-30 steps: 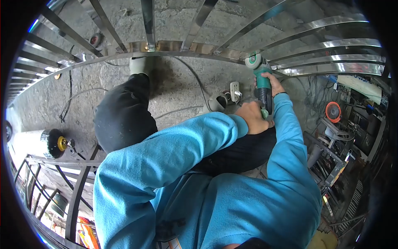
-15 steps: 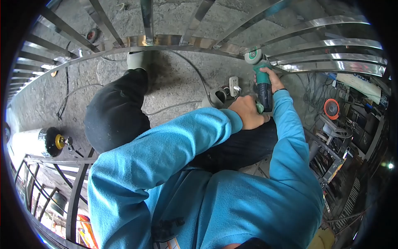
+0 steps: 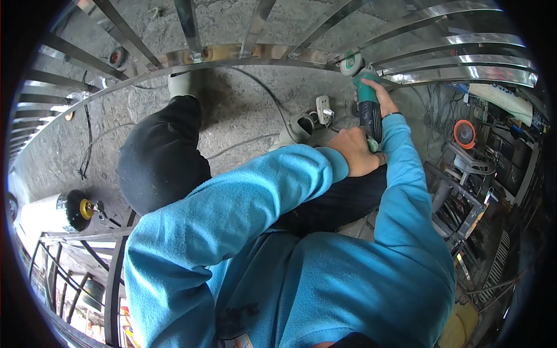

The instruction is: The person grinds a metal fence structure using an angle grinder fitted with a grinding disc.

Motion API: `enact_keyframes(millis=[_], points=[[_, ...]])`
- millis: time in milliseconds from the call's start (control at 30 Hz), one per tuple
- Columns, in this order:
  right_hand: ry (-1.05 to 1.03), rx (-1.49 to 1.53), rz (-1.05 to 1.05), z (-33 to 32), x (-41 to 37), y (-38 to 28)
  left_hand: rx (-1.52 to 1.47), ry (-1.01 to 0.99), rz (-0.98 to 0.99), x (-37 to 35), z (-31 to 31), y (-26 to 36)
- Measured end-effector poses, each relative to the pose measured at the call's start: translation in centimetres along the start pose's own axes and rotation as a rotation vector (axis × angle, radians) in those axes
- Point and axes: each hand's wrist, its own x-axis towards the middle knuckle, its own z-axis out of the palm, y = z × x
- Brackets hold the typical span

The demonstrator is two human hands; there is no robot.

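From a distance I am seeing a gas cylinder [image 3: 52, 212] lying well apart from the metal railing [image 3: 226, 53]; a power socket [image 3: 322, 107] is lying nearer it. The left hand [image 3: 355, 152] is gripping the rear of the grinder [image 3: 366, 94], whose head is overlapping the railing, contact unclear; the right hand [image 3: 385, 101], near the railing, is gripping its body.

Your view has swung, so the green grinder [image 3: 365, 94], your right hand [image 3: 380, 98] and the railing [image 3: 231, 52] sit further toward twelve o'clock than a second ago. The round orange-rimmed object [image 3: 464, 134] near three has risen likewise, while the cylinder [image 3: 53, 211] near nine has dropped toward six. Since half a second ago, your left hand [image 3: 355, 153] has shifted toward two. Less of the orange-red item [image 3: 127, 332] between seven and eight shows now
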Motion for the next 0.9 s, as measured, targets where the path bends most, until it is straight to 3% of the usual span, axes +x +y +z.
enact_keyframes(millis=[333,500,633,700,900], points=[[-0.020,-0.105,0.034,0.9,0.3,0.2,0.001,-0.010,0.009,1.2,0.6,-1.0],[0.077,0.052,-0.016,0.4,-0.6,1.9,0.007,-0.029,-0.019,0.7,0.6,-0.7],[0.061,0.089,-0.016,0.6,-0.3,1.6,0.035,-0.015,-0.009,0.5,1.2,-1.0],[-0.043,0.055,0.023,1.1,-0.3,1.6,0.044,-0.019,-0.012,0.6,1.3,-1.1],[0.031,0.089,-0.009,1.5,0.4,0.6,0.020,0.010,-0.020,0.4,0.6,-0.7]])
